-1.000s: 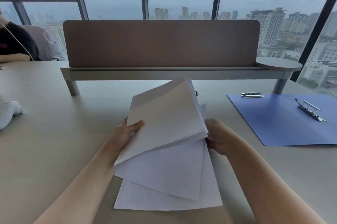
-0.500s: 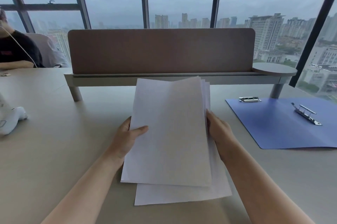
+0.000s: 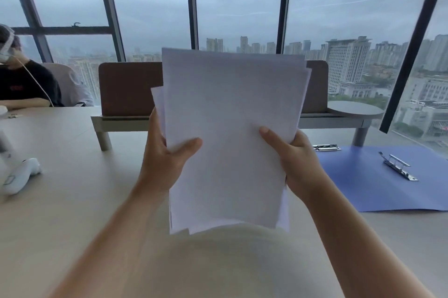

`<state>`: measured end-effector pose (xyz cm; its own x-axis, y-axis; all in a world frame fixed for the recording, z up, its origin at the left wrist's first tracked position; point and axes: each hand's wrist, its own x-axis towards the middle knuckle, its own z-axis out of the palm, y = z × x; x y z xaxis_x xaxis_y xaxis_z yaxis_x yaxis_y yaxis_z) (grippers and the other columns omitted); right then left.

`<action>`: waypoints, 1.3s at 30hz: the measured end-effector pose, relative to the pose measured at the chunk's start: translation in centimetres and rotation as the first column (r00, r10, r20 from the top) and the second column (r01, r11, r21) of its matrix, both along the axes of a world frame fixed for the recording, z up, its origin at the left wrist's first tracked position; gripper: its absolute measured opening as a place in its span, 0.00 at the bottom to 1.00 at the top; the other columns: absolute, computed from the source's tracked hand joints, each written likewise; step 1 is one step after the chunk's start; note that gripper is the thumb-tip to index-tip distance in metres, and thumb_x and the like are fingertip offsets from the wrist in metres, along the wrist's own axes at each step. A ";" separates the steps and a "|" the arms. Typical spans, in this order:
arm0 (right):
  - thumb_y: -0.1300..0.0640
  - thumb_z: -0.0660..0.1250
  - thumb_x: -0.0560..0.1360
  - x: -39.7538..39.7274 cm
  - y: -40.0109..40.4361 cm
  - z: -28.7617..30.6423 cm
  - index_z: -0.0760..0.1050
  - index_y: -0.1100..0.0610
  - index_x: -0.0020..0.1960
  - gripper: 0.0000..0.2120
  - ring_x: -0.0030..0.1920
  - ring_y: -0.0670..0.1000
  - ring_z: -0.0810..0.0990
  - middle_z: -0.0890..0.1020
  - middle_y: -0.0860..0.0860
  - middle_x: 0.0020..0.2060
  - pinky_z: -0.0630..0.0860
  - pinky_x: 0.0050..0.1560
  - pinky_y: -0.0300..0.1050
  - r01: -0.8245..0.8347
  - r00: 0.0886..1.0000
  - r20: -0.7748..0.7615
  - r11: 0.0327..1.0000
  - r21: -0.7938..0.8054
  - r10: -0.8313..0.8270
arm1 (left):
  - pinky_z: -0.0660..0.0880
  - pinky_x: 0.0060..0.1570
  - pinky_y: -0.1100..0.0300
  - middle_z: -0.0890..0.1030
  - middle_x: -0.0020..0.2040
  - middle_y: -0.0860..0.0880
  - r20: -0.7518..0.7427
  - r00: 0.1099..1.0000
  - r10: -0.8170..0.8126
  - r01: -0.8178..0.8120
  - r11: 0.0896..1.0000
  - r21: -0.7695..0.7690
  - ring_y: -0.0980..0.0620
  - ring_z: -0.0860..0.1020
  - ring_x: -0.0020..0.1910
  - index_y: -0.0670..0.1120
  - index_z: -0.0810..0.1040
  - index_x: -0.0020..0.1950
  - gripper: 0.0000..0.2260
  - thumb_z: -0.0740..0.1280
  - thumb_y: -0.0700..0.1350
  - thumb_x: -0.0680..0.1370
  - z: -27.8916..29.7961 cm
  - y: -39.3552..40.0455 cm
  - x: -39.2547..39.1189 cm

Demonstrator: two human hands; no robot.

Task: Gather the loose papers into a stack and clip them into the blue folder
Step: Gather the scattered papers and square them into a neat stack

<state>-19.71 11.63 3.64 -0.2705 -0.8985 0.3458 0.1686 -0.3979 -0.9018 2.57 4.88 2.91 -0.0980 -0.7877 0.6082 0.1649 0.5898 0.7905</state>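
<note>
A stack of white papers (image 3: 230, 128) stands nearly upright in front of me, lifted off the table, its sheets not quite squared at the edges. My left hand (image 3: 167, 159) grips its left edge with the thumb on the front sheet. My right hand (image 3: 293, 162) grips the right edge the same way. The blue folder (image 3: 368, 183) lies open and flat on the table to the right, apart from the papers. Its metal clip (image 3: 397, 167) sits on the far right half, and a second metal clamp (image 3: 326, 147) lies at its top left corner.
A brown desk divider on a grey shelf (image 3: 126, 89) runs across the back of the table (image 3: 72, 200), partly hidden by the papers. A white device (image 3: 19, 176) lies at the left edge. A person in a black shirt (image 3: 21, 84) sits at the far left. Windows stand behind.
The sheets that lay fanned on the table have been gathered and raised upright between both hands. The view has tilted up.
</note>
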 end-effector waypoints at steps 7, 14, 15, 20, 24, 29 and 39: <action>0.52 0.74 0.65 -0.4 1.4 -0.8 0.83 0.57 0.54 0.18 0.49 0.55 0.87 0.88 0.54 0.49 0.82 0.45 0.47 -0.026 0.999 -0.046 1.000 -0.013 0.025 | 0.80 0.48 0.50 0.86 0.51 0.47 -0.020 0.991 -0.134 0.135 0.971 0.198 0.44 0.84 0.51 0.50 0.82 0.56 0.22 0.76 0.53 0.63 0.4 0.9 0.4; 0.56 0.75 0.69 0.6 1.2 -1.4 0.84 0.58 0.50 0.10 0.45 0.54 0.87 0.88 0.55 0.45 0.82 0.43 0.48 -0.014 1.000 -0.015 0.996 0.084 0.015 | 0.81 0.50 0.48 0.87 0.47 0.45 -0.056 0.982 -0.183 0.190 0.914 0.359 0.43 0.86 0.47 0.48 0.87 0.45 0.06 0.73 0.45 0.70 0.8 1.4 -0.1; 0.58 0.74 0.72 0.8 1.0 -1.3 0.85 0.58 0.49 0.07 0.45 0.54 0.87 0.88 0.55 0.44 0.82 0.44 0.49 0.004 1.000 -0.021 0.996 0.090 -0.002 | 0.81 0.52 0.47 0.87 0.47 0.45 -0.054 0.987 -0.151 0.161 0.914 0.373 0.43 0.85 0.48 0.47 0.87 0.45 0.04 0.74 0.43 0.72 1.0 1.5 -0.3; 0.57 0.72 0.76 1.0 0.4 0.4 0.86 0.56 0.44 0.05 0.44 0.53 0.87 0.88 0.54 0.43 0.84 0.47 0.51 0.049 0.998 -0.032 0.998 0.046 -0.047 | 0.82 0.49 0.49 0.87 0.47 0.46 -0.141 0.980 -0.142 0.181 0.929 0.323 0.45 0.86 0.47 0.47 0.87 0.45 0.05 0.73 0.44 0.71 2.8 1.3 -0.1; 0.60 0.70 0.77 0.5 1.1 -1.8 0.85 0.58 0.49 0.05 0.48 0.55 0.87 0.88 0.55 0.47 0.81 0.49 0.52 -0.024 0.999 -0.037 0.994 0.105 0.028 | 0.81 0.48 0.50 0.87 0.50 0.43 -0.058 0.967 -0.248 0.250 0.877 0.410 0.42 0.85 0.51 0.47 0.87 0.46 0.08 0.71 0.46 0.70 0.7 1.4 0.7; 0.57 0.71 0.69 -0.1 1.5 -2.5 0.86 0.57 0.49 0.10 0.49 0.56 0.86 0.88 0.56 0.49 0.83 0.51 0.50 -0.134 0.991 -0.006 0.983 0.126 0.136 | 0.81 0.46 0.55 0.87 0.51 0.47 -0.004 0.941 -0.340 0.313 0.860 0.403 0.46 0.85 0.51 0.51 0.88 0.48 0.19 0.82 0.54 0.60 0.4 1.2 1.5; 0.62 0.67 0.72 -0.8 1.1 4.1 0.84 0.47 0.58 0.18 0.51 0.54 0.85 0.86 0.53 0.53 0.82 0.55 0.50 -0.382 0.924 -0.021 0.916 -0.122 0.382 | 0.81 0.48 0.55 0.85 0.53 0.50 -0.072 0.872 -0.484 0.489 0.860 0.149 0.49 0.84 0.49 0.55 0.84 0.55 0.16 0.63 0.39 0.75 5.6 0.7 1.7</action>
